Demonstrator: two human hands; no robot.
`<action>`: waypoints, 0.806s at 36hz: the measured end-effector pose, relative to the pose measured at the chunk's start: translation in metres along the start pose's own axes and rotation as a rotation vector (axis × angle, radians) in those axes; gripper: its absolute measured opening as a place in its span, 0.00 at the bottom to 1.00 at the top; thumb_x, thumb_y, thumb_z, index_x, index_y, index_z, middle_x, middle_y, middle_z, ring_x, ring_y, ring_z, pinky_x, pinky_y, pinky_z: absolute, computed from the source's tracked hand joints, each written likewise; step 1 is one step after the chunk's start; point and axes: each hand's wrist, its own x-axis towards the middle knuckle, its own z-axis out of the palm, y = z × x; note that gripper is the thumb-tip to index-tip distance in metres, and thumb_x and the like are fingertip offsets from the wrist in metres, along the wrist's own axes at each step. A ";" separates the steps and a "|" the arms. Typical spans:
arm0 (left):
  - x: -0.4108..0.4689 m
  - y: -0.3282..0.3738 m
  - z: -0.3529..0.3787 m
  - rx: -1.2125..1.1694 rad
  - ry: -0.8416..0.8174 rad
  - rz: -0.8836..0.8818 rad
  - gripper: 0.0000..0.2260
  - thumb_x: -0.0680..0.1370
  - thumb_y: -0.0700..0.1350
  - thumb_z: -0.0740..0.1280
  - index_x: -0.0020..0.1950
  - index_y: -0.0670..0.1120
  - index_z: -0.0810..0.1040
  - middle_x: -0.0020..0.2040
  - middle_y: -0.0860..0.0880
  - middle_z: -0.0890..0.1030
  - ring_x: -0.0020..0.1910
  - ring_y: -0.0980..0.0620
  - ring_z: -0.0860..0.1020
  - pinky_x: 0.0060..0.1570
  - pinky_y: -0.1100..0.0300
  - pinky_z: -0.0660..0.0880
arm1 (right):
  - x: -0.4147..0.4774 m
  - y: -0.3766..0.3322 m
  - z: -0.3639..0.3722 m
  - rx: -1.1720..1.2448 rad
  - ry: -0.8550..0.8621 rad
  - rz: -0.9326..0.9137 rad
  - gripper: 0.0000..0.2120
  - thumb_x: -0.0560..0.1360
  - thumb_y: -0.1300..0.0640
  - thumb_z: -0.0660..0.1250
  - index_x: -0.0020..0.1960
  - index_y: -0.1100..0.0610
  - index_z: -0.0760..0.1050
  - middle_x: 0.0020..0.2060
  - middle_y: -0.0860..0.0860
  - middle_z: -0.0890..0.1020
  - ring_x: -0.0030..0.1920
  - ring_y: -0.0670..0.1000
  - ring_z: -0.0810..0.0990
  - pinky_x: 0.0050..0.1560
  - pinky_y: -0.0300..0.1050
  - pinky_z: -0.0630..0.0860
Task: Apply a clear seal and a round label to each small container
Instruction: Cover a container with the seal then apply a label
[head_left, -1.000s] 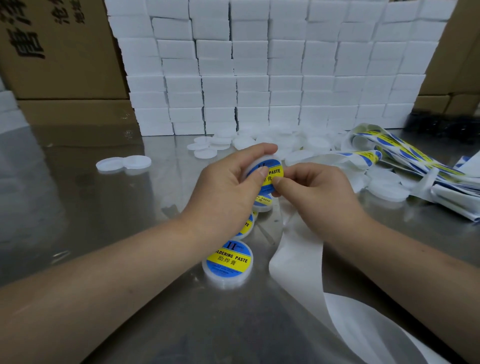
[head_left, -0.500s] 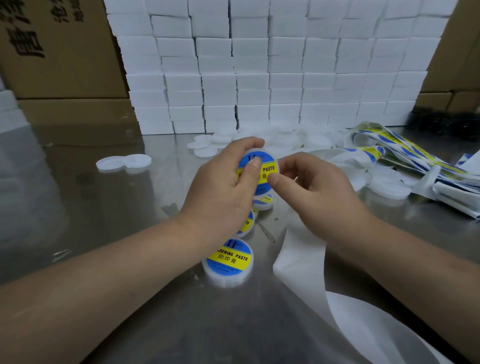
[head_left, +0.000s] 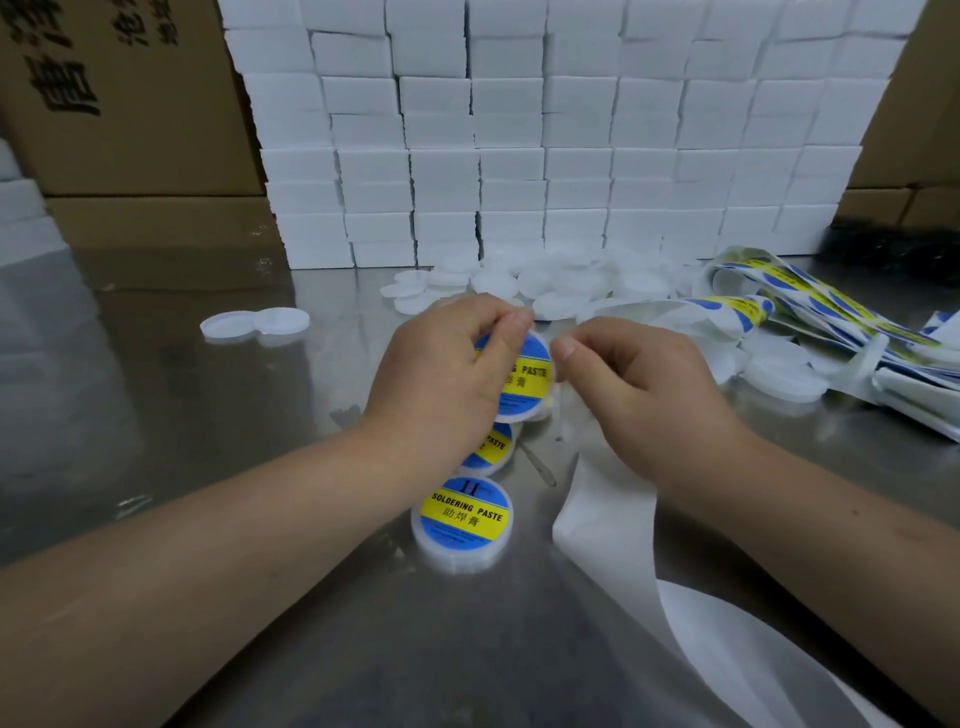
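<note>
At the far left we see brown cardboard boxes (head_left: 130, 104) standing behind the shiny metal tabletop (head_left: 156, 441). On the tabletop lie two flat white plastic lids (head_left: 254, 323), side by side and touching. Behind the middle rises a wall of stacked white boxes (head_left: 519, 130), with a loose heap of round white lids (head_left: 550, 283) at its foot. Our left hand (head_left: 447, 374) grasps a small round white container (head_left: 524, 382), raised off the tabletop and tilted toward us. The thumb lies across its blue and yellow label and the fingers curl over its top rim. Below that hand a second labelled container (head_left: 491, 448) lies half hidden by the wrist. Nearer to us a third labelled container (head_left: 462, 514) lies flat in full view, reading "SOLDERING PASTE". Our right hand (head_left: 639, 389) sits just beside the held container's right rim, fingers curled and thumb tip against forefinger; we cannot tell whether anything is pinched between them. Under that hand a wide white paper backing strip (head_left: 602, 519) runs toward us across the tabletop. At the far right lies a tangle of strips of blue and yellow round labels (head_left: 831, 322), with more white caps (head_left: 784, 376) beside it.
</note>
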 end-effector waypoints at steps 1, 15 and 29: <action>0.002 -0.003 -0.001 0.013 0.015 -0.020 0.11 0.78 0.50 0.60 0.36 0.58 0.73 0.35 0.55 0.74 0.38 0.60 0.73 0.37 0.67 0.66 | 0.001 0.000 -0.001 0.019 0.007 0.018 0.10 0.70 0.42 0.60 0.34 0.43 0.73 0.33 0.39 0.79 0.31 0.42 0.73 0.36 0.44 0.70; -0.003 0.003 0.000 0.013 0.026 0.051 0.12 0.78 0.51 0.62 0.35 0.51 0.74 0.29 0.51 0.74 0.32 0.57 0.71 0.31 0.64 0.65 | -0.002 -0.001 0.001 -0.034 -0.097 -0.041 0.14 0.69 0.44 0.63 0.28 0.49 0.68 0.24 0.37 0.73 0.28 0.41 0.70 0.31 0.40 0.59; 0.015 -0.021 -0.003 0.434 -0.274 -0.285 0.12 0.76 0.55 0.61 0.47 0.50 0.81 0.49 0.48 0.81 0.53 0.46 0.76 0.47 0.56 0.72 | 0.000 0.005 0.001 -0.017 0.048 -0.116 0.21 0.70 0.72 0.59 0.56 0.53 0.75 0.38 0.31 0.71 0.38 0.31 0.71 0.41 0.22 0.64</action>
